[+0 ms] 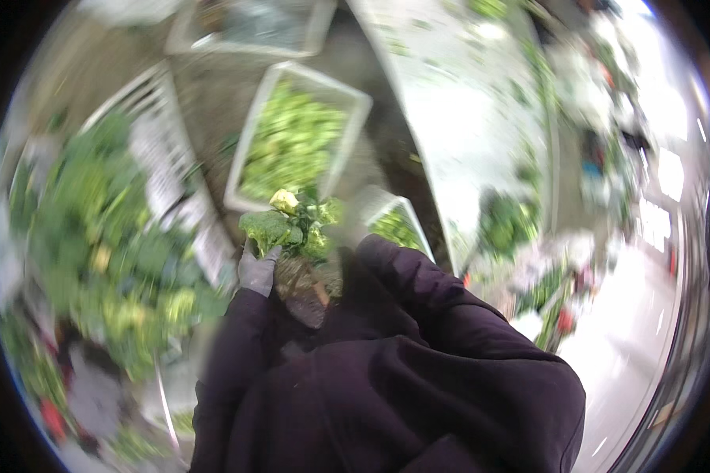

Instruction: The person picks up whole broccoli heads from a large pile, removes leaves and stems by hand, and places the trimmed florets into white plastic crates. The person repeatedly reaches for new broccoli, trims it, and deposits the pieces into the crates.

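Observation:
In the head view my left hand, in a pale grey glove, holds a broccoli head from below and from the left side. A yellowish cut stem end sticks up at the back, with dark leaves and lighter green pieces to its right; whether these all belong to one head is unclear. Beyond the right sleeve's cuff, my right hand shows only as a pale blur close to the broccoli's right side. Its fingers cannot be made out.
Ahead stands a white crate of light green pieces. A smaller white box of similar pieces is at right. Leafy broccoli heaps by a slatted white crate at left. A pale tabletop with green scraps runs along the right.

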Demonstrator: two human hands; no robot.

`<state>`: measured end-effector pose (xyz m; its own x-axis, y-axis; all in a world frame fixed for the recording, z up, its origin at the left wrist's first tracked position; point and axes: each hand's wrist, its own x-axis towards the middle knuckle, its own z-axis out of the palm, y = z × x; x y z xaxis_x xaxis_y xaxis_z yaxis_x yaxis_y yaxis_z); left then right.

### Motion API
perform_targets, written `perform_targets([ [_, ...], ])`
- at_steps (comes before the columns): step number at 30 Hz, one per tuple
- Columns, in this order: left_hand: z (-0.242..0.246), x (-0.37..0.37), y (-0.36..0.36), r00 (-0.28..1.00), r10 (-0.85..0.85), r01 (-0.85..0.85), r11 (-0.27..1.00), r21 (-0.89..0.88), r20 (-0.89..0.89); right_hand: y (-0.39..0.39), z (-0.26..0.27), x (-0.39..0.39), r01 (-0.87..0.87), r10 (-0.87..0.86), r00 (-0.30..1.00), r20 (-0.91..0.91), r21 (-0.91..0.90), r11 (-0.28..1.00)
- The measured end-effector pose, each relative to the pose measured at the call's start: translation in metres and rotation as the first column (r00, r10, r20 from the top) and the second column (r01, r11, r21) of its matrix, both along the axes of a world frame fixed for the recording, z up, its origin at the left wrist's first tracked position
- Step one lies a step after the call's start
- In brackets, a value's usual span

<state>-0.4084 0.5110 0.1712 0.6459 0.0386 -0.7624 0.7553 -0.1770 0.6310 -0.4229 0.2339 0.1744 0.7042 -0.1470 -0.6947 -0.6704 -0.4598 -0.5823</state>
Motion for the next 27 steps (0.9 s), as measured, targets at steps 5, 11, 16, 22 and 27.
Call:
perform_targets([
  [5, 0.013, 0.028, -0.254, 0.849, -0.512, 0.519, 0.764, -0.384, 0.131, -0.211, 0.000, -0.117, 0.454, -0.391, 0.880, 0.270, -0.234, 0.859],
  [11, 0.069, -0.040, -0.428, 0.094, -0.864, 0.981, -0.004, -0.194, 0.494, -0.366, 0.033, -0.294, 0.927, -0.948, 0.273, 0.166, -0.309, 0.213],
  [16, 0.065, -0.045, -0.332, 0.423, -0.793, 0.864, 0.208, -0.458, 0.439, -0.376, -0.013, -0.370, 0.668, -0.884, 0.444, 0.147, -0.712, 0.217],
  [22, 0.012, -0.025, -0.050, 0.910, -0.402, 0.414, 0.870, 0.267, -0.101, -0.205, -0.064, -0.195, 0.567, -0.567, 0.824, 0.003, -0.044, 0.823],
  [27, -0.002, -0.121, 0.160, 0.962, -0.173, 0.261, 0.816, 0.515, -0.212, -0.001, -0.090, 0.016, -0.221, 0.197, 0.962, 0.190, 0.114, 0.969],
])
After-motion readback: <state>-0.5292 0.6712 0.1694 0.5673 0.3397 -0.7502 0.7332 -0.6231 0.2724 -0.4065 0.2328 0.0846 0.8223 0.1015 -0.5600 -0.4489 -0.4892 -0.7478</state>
